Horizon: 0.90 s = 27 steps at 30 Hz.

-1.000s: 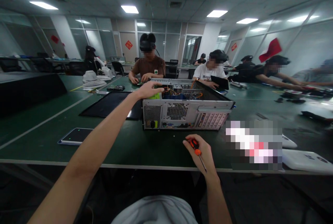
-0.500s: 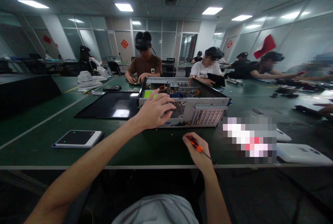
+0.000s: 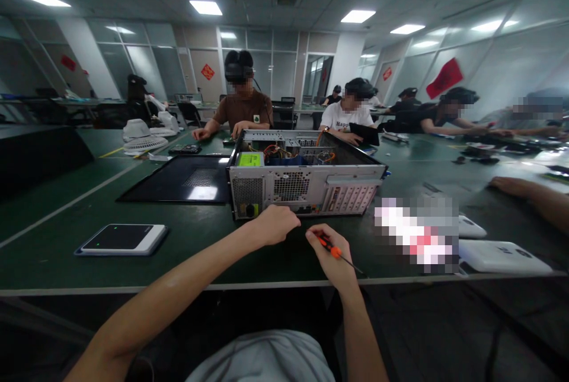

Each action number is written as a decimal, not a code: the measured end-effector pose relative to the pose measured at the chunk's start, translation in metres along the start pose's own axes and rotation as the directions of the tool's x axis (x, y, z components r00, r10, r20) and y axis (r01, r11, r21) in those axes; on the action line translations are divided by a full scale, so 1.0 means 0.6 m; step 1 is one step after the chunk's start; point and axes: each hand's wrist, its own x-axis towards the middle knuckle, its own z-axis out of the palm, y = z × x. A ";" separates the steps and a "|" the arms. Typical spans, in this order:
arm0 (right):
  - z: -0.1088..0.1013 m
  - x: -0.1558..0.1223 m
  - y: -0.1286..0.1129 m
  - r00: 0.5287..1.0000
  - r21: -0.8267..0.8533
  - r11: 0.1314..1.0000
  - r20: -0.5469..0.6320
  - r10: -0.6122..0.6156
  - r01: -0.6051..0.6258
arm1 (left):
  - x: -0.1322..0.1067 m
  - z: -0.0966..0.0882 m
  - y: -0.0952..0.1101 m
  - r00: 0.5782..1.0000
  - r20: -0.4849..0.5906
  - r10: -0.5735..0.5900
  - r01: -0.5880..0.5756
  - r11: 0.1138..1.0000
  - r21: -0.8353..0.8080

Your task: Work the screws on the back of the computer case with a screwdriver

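An open computer case (image 3: 306,177) lies on its side, its rear panel facing me and wires showing inside. Just in front of that panel, my left hand (image 3: 278,225) is low over the table with its fingers closed and pointing right; whatever is between the fingertips is hidden. My right hand (image 3: 331,252) is closed around a screwdriver (image 3: 335,252) with an orange and black handle, its shaft pointing back towards me past the wrist. The two hands are close together but apart. To the left of the case lies its black side panel (image 3: 178,180).
A white device with a black top (image 3: 118,238) lies at the left. White phone-like devices (image 3: 502,256) and a blurred-out patch are at the right. A white fan (image 3: 144,144) stands farther back. Co-workers sit opposite, and another person's arm (image 3: 528,189) rests at the right.
My left hand has come down from the top edge of the case to the table, and its spread fingers have closed. My right hand keeps the screwdriver. The view has shifted slightly.
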 end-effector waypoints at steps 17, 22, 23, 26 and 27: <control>0.001 0.000 0.008 1.000 0.006 1.000 0.018 -0.008 0.007 | -0.007 0.023 -0.009 0.998 -0.048 -0.051 0.053 0.998 0.032; 0.000 0.001 0.008 1.000 0.007 1.000 0.017 -0.006 0.006 | -0.021 0.037 -0.015 0.992 -0.117 -0.053 0.045 0.997 -0.070; 0.000 0.001 0.008 1.000 0.008 1.000 0.017 -0.006 0.006 | -0.024 0.040 -0.017 0.988 -0.139 -0.071 0.050 0.988 -0.146; 0.003 0.000 0.007 1.000 0.012 1.000 0.023 -0.001 0.001 | -0.031 0.052 -0.026 0.967 -0.216 -0.139 0.016 0.873 -0.488; 0.004 0.000 0.008 1.000 0.013 1.000 0.025 0.002 -0.002 | -0.032 0.058 -0.029 0.959 -0.235 -0.161 -0.017 0.792 -0.610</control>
